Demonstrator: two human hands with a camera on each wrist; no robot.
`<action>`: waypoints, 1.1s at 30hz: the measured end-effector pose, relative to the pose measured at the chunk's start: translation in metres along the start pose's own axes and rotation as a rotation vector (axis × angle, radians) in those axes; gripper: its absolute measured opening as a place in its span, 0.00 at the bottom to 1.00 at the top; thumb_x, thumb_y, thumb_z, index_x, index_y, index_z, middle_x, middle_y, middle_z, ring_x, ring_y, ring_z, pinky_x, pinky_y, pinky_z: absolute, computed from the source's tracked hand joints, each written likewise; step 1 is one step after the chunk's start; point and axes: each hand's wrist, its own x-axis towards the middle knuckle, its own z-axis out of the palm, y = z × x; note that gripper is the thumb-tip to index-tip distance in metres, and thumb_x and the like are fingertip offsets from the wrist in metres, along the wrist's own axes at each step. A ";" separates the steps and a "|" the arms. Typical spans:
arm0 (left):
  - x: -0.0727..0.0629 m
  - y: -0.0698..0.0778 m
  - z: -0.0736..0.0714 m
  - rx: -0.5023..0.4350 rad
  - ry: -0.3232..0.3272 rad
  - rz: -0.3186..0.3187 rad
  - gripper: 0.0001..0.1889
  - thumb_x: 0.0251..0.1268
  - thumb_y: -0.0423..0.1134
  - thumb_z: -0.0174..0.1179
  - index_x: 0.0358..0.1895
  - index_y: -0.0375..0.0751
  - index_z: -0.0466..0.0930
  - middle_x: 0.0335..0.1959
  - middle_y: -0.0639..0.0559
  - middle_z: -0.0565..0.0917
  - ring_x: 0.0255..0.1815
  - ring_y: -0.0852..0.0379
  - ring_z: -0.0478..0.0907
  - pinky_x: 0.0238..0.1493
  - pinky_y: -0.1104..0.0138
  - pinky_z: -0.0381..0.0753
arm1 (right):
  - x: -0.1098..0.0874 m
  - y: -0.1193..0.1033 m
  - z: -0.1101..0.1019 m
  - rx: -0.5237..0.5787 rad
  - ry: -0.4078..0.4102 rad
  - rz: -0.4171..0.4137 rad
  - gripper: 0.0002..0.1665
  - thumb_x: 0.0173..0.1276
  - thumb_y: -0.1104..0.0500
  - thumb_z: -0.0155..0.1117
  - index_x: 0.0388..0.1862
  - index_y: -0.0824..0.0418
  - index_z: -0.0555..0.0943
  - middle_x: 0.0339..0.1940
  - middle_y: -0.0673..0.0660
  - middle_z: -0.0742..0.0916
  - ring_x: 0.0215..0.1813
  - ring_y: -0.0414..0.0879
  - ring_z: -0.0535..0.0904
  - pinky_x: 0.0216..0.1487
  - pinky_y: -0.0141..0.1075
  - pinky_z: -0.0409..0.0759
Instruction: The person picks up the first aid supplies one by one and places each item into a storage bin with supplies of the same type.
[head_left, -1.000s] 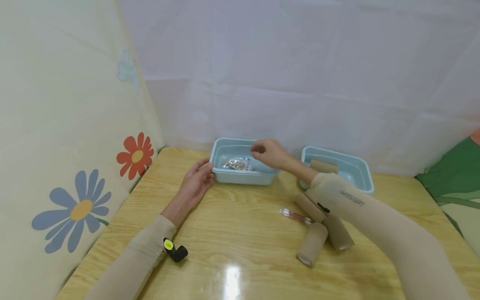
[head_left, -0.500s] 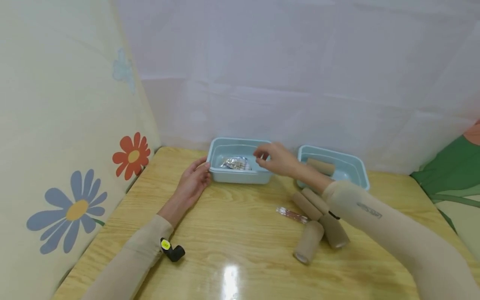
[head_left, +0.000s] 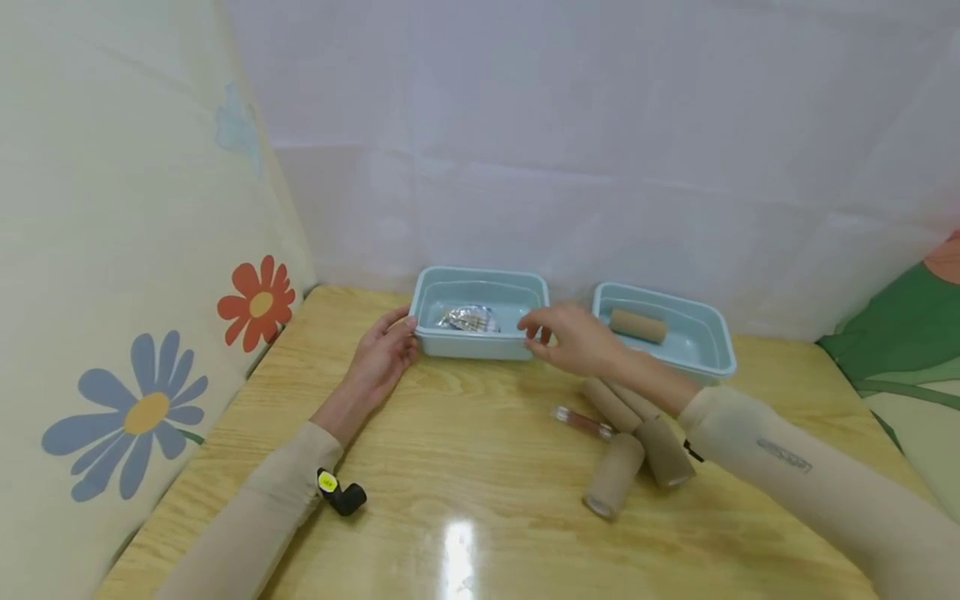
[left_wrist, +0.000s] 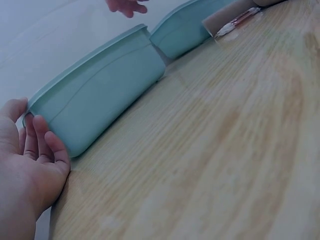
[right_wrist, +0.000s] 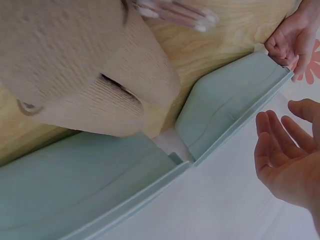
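My left hand [head_left: 378, 358] holds the left end of a light blue plastic basin [head_left: 480, 346], pinching its rim. In the left wrist view the thumb lies over the rim [left_wrist: 75, 66] and the fingers bend beneath it. Clear, shiny packets [head_left: 468, 318] of thin sticks lie inside this basin. My right hand [head_left: 570, 337], fingers loosely bent and holding nothing, is over the basin's right front corner. The right wrist view shows that hand [right_wrist: 290, 155] apart from the rim.
A second blue basin [head_left: 697, 337] stands to the right, with a brown cardboard tube [head_left: 637, 326] in it. Several more tubes [head_left: 615, 475] lie on the wooden table [head_left: 420, 517]. Beside them is a clear packet of reddish-brown sticks [head_left: 583, 423]. A white cloth [head_left: 487, 125] hangs behind.
My right hand has drawn back from over the left basin's inside toward its right front corner, uncovering more of the basin. The left hand stays at the rim. The view has shifted slightly.
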 end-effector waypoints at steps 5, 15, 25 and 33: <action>0.000 0.000 0.000 0.003 0.005 -0.006 0.21 0.75 0.33 0.61 0.67 0.39 0.68 0.35 0.51 0.77 0.32 0.60 0.75 0.34 0.71 0.76 | -0.018 -0.001 0.003 0.014 -0.065 0.071 0.15 0.74 0.61 0.65 0.57 0.65 0.84 0.46 0.55 0.88 0.45 0.46 0.83 0.42 0.38 0.82; 0.000 0.000 0.000 -0.016 0.009 -0.009 0.19 0.76 0.32 0.60 0.65 0.40 0.69 0.32 0.52 0.78 0.30 0.60 0.75 0.33 0.71 0.75 | -0.052 0.012 0.015 0.094 -0.124 0.086 0.16 0.69 0.65 0.70 0.54 0.67 0.84 0.45 0.57 0.88 0.44 0.47 0.83 0.42 0.37 0.82; -0.001 0.003 0.001 -0.009 0.007 -0.013 0.21 0.76 0.33 0.60 0.67 0.39 0.68 0.34 0.52 0.77 0.31 0.61 0.75 0.34 0.71 0.75 | -0.067 0.012 0.024 0.126 -0.098 0.009 0.15 0.64 0.68 0.71 0.49 0.71 0.84 0.38 0.59 0.87 0.38 0.49 0.84 0.40 0.37 0.83; -0.001 0.002 0.002 -0.019 0.009 -0.019 0.21 0.76 0.33 0.60 0.66 0.39 0.68 0.33 0.51 0.77 0.31 0.60 0.75 0.33 0.71 0.75 | -0.077 0.004 0.032 -0.079 -0.144 -0.012 0.11 0.64 0.65 0.73 0.45 0.64 0.87 0.39 0.55 0.87 0.37 0.46 0.84 0.36 0.35 0.81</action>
